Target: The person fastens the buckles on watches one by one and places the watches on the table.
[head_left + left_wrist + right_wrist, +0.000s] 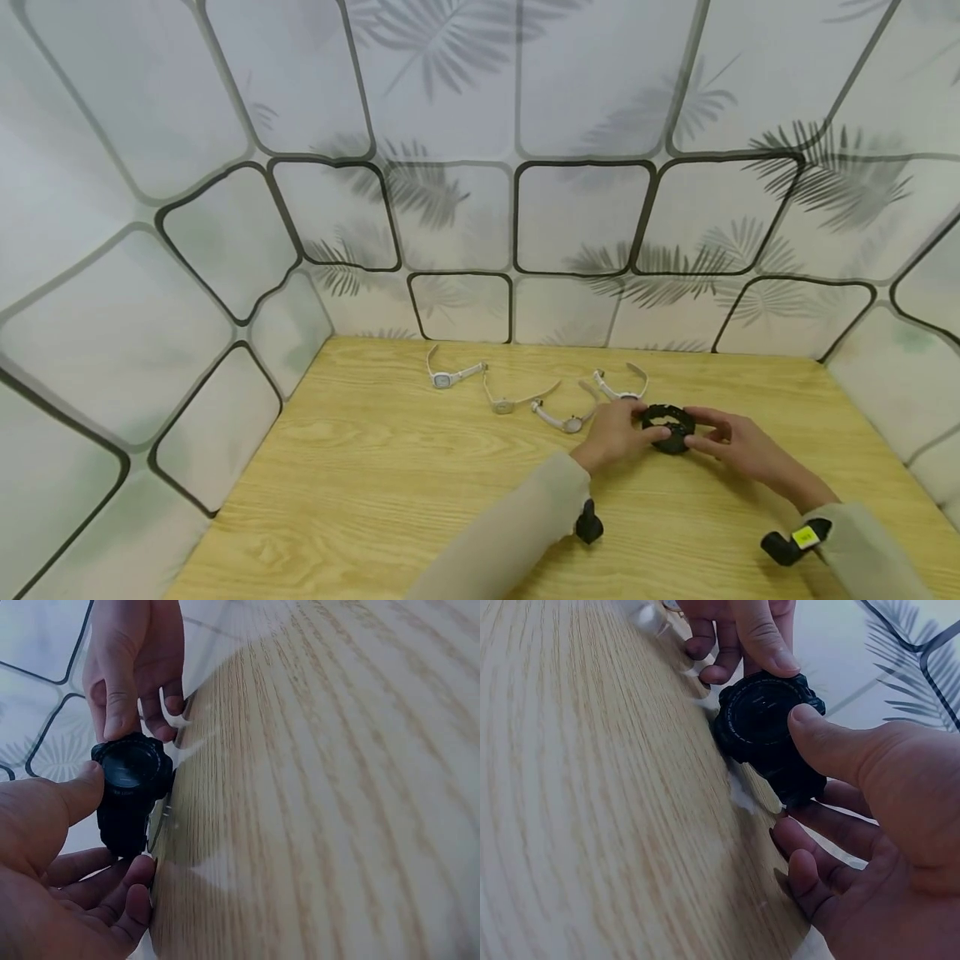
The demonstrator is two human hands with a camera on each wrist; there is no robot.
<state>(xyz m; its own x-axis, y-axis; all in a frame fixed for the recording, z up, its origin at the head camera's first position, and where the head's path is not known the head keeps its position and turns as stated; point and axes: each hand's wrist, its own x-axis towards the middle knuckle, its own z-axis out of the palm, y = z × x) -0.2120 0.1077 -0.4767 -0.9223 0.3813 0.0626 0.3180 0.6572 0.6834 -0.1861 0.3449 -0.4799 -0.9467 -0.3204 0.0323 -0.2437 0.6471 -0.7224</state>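
Note:
A black wristwatch [670, 442] with a round dial stands on the table, its band forming a loop. My left hand [617, 435] holds it from the left, thumb at the edge of the case. From the right, my right hand [742, 447] pinches the other side between thumb and fingers. In the left wrist view the watch's dial [129, 766] faces up toward the camera, a thumb on either side. In the right wrist view the dark dial [763, 712] sits between both thumbs, and the fingers of my right hand [892, 802] reach behind the band.
Several light-coloured watches lie behind and left of my hands: one with a squarish face [442, 380], a cream one [503, 407], one with a round face [572, 424] and a white one [620, 390]. Patterned fabric walls [465, 217] border the wooden table [360, 500].

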